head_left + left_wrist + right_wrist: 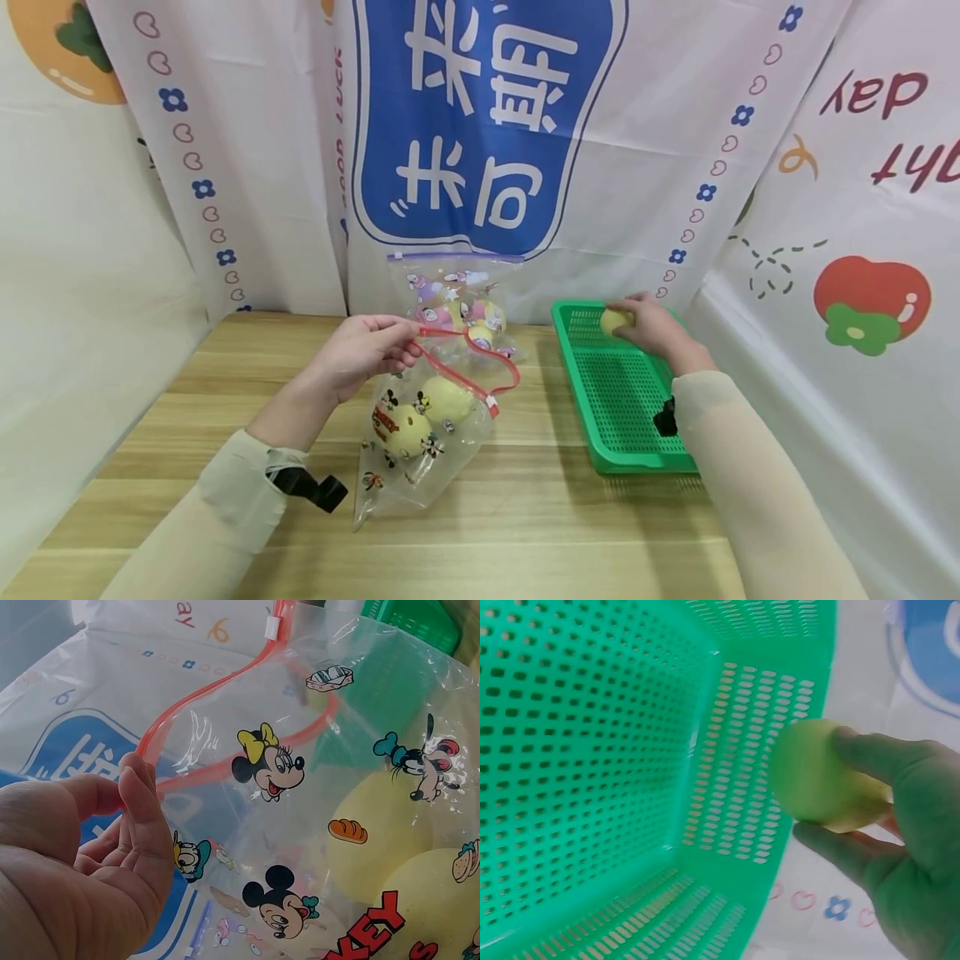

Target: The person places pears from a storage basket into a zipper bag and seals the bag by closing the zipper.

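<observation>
My left hand point(363, 354) pinches the red rim of a clear zip bag point(442, 479) printed with cartoon characters. The bag's mouth gapes, and its zip slider point(272, 628) sits at the far end of the rim. Two pale yellow round fruits point(448, 400) lie inside the bag. Over the far end of a green basket point(581, 392), my right hand point(652, 325) grips another pale yellow round fruit point(810, 772) between thumb and fingers. The right wrist view shows this fruit by the basket's end wall; its exact kind is unclear.
Behind the red-rimmed bag, a second clear bag with a purple zip point(457, 258) holds several yellowish things and leans near the back cloth point(300, 167). Printed cloth also hangs on both sides of the wooden table point(525, 533).
</observation>
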The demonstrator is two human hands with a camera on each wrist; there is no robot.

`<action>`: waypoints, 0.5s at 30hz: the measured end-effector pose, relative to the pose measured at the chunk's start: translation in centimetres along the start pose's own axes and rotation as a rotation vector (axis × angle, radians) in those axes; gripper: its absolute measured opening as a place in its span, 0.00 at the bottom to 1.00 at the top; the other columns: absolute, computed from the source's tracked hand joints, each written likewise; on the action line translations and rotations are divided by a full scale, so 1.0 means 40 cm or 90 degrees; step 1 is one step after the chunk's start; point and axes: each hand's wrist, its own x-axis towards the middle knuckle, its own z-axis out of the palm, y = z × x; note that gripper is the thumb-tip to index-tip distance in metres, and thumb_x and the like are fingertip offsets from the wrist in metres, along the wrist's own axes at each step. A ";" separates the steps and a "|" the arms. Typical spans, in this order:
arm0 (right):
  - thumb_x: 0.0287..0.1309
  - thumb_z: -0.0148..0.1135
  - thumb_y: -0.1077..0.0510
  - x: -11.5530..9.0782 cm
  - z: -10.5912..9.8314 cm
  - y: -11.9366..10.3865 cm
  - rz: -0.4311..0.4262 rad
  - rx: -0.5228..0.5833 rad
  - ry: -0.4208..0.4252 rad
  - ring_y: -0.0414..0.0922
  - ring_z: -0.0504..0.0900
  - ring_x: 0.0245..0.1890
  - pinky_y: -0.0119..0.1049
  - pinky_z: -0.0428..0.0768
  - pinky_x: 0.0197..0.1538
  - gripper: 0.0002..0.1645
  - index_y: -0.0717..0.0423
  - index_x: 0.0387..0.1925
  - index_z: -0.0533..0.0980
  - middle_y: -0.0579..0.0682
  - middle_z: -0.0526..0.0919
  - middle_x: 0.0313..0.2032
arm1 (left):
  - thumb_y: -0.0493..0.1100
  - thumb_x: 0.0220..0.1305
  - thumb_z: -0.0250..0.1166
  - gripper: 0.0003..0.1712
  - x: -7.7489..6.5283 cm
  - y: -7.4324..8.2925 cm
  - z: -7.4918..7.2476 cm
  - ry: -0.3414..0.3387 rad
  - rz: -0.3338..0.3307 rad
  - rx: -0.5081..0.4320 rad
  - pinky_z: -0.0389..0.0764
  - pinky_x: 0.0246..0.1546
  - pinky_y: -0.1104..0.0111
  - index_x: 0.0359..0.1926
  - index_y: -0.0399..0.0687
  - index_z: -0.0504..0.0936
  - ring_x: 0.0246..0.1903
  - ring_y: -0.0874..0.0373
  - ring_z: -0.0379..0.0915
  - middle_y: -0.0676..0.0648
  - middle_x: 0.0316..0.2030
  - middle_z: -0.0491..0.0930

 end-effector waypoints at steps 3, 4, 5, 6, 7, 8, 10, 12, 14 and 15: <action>0.76 0.67 0.60 -0.008 -0.010 -0.024 -0.020 0.025 0.059 0.74 0.67 0.75 0.73 0.69 0.77 0.35 0.54 0.80 0.71 0.73 0.60 0.79 | 0.43 0.83 0.62 0.13 -0.001 0.000 0.002 0.001 -0.002 0.001 0.88 0.37 0.75 0.54 0.37 0.86 0.30 0.65 0.84 0.52 0.31 0.89; 0.76 0.67 0.60 -0.011 -0.014 -0.033 -0.029 0.031 0.079 0.74 0.66 0.75 0.73 0.69 0.78 0.35 0.54 0.80 0.71 0.73 0.59 0.80 | 0.43 0.83 0.62 0.13 -0.001 0.000 0.003 0.000 -0.002 0.002 0.88 0.37 0.75 0.54 0.37 0.86 0.30 0.65 0.84 0.52 0.31 0.89; 0.77 0.68 0.60 -0.016 -0.017 -0.045 -0.041 0.031 0.099 0.74 0.66 0.76 0.72 0.69 0.78 0.34 0.53 0.79 0.72 0.72 0.58 0.80 | 0.43 0.83 0.62 0.13 -0.001 -0.001 0.003 0.000 -0.001 0.002 0.88 0.37 0.75 0.54 0.37 0.86 0.30 0.65 0.84 0.52 0.31 0.89; 0.76 0.68 0.60 -0.019 -0.020 -0.058 -0.057 0.030 0.119 0.73 0.66 0.76 0.72 0.70 0.78 0.34 0.52 0.79 0.72 0.71 0.59 0.80 | 0.43 0.83 0.62 0.13 -0.001 -0.001 0.003 -0.001 0.000 0.002 0.88 0.37 0.75 0.54 0.37 0.86 0.30 0.65 0.84 0.52 0.31 0.89; 0.76 0.69 0.61 -0.023 -0.023 -0.071 -0.075 0.029 0.141 0.73 0.67 0.76 0.71 0.71 0.77 0.34 0.52 0.78 0.73 0.71 0.59 0.80 | 0.43 0.83 0.62 0.13 -0.001 -0.001 0.003 -0.003 0.001 0.003 0.88 0.37 0.75 0.54 0.37 0.86 0.30 0.65 0.84 0.52 0.31 0.89; 0.75 0.70 0.61 -0.027 -0.026 -0.087 -0.097 0.029 0.162 0.72 0.68 0.76 0.71 0.73 0.76 0.33 0.52 0.77 0.74 0.70 0.60 0.80 | 0.43 0.83 0.62 0.13 -0.001 -0.002 0.004 -0.003 0.001 0.003 0.88 0.37 0.75 0.54 0.37 0.86 0.30 0.65 0.84 0.52 0.31 0.89; 0.73 0.71 0.63 -0.035 -0.030 -0.122 -0.140 0.034 0.199 0.71 0.70 0.75 0.69 0.76 0.74 0.33 0.53 0.76 0.76 0.69 0.62 0.79 | 0.43 0.83 0.63 0.13 -0.001 -0.001 0.005 -0.005 0.003 0.004 0.88 0.37 0.75 0.54 0.37 0.86 0.31 0.65 0.84 0.53 0.31 0.89; 0.72 0.72 0.65 -0.043 -0.030 -0.161 -0.186 0.039 0.227 0.70 0.71 0.74 0.67 0.80 0.72 0.32 0.53 0.74 0.78 0.69 0.65 0.78 | 0.43 0.83 0.63 0.13 -0.001 0.000 0.006 -0.005 0.003 0.004 0.88 0.37 0.75 0.54 0.37 0.86 0.31 0.65 0.85 0.52 0.31 0.89; 0.71 0.72 0.66 -0.053 -0.029 -0.203 -0.223 0.041 0.244 0.69 0.73 0.74 0.64 0.83 0.69 0.32 0.52 0.73 0.79 0.67 0.66 0.78 | 0.43 0.83 0.63 0.13 -0.002 0.001 0.007 -0.005 0.003 0.005 0.88 0.37 0.75 0.54 0.36 0.86 0.31 0.65 0.85 0.52 0.31 0.89; 0.70 0.73 0.67 -0.058 -0.027 -0.223 -0.239 0.040 0.248 0.68 0.73 0.74 0.63 0.84 0.69 0.32 0.51 0.73 0.79 0.66 0.66 0.79 | 0.43 0.83 0.62 0.13 -0.001 0.001 0.007 -0.005 0.003 0.005 0.88 0.37 0.75 0.54 0.36 0.86 0.31 0.65 0.85 0.52 0.31 0.89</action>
